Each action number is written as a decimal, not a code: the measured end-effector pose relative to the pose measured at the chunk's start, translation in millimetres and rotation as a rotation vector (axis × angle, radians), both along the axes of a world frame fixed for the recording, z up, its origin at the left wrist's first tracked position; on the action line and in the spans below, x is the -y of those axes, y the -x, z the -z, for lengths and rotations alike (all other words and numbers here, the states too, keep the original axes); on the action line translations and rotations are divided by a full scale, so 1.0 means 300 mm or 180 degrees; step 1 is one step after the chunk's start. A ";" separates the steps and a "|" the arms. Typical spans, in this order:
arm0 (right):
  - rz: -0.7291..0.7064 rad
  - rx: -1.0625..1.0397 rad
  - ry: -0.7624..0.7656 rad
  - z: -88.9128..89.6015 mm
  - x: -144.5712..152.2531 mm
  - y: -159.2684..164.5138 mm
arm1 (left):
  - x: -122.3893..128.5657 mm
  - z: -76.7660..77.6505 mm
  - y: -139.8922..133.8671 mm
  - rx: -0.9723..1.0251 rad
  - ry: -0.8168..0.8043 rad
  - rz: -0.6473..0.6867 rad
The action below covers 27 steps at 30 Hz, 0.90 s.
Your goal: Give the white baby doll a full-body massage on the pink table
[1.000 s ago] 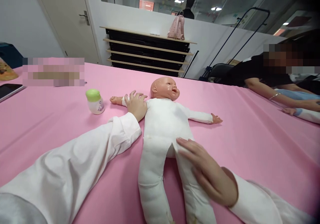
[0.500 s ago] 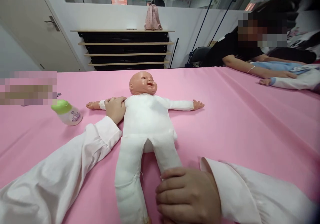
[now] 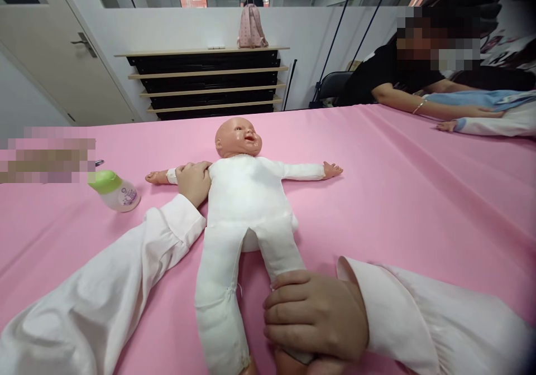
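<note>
A baby doll (image 3: 249,196) with a white cloth body and a hard plastic head lies on its back, arms stretched out to both sides. My left hand (image 3: 194,183) is closed round the doll's arm on the left, close to the shoulder. Lower down, my right hand (image 3: 316,313) wraps over the doll's leg on the right, its fingers bent across the shin. Part of that leg is hidden under my hand, and a bit of the plastic foot shows below it. The other leg lies free on the pink cloth.
A bottle (image 3: 115,190) with a green cap stands left of the doll on the pink cloth (image 3: 397,207). A blurred patch covers something beyond it. At the far right, a person in black (image 3: 377,79) leans over another clothed doll (image 3: 498,125). Shelves (image 3: 205,79) stand behind.
The camera view has tilted slightly. My right hand sits a little higher in the picture, and the doll's foot now shows beneath it. My left hand keeps its hold.
</note>
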State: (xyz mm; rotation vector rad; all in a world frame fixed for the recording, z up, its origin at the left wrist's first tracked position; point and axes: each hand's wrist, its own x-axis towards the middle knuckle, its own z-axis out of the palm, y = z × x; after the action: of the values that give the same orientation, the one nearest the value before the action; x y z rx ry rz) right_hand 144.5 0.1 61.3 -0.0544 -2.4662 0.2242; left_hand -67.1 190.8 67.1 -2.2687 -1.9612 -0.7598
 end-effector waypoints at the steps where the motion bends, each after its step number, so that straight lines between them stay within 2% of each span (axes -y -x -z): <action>1: 0.0001 0.0027 0.0013 0.002 0.000 -0.001 | 0.000 0.000 0.000 -0.0002 0.0006 -0.0004; 14: 0.0052 0.0312 -0.0020 0.017 0.002 -0.001 | 0.000 0.000 0.001 -0.0004 -0.0001 0.0009; 20: 0.0013 -0.0064 -0.0022 0.008 -0.002 0.004 | 0.005 0.001 0.004 0.0057 -0.0014 0.0029; 27: 0.0117 0.0125 0.0092 0.015 0.008 0.000 | -0.014 -0.005 -0.004 0.0081 0.0052 0.0043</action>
State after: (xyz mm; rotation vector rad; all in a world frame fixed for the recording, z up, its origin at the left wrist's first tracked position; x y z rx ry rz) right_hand 144.5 -2.4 56.8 -0.1175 -2.4987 0.2452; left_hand -65.9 194.9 68.5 -2.2950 -1.9721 -0.7806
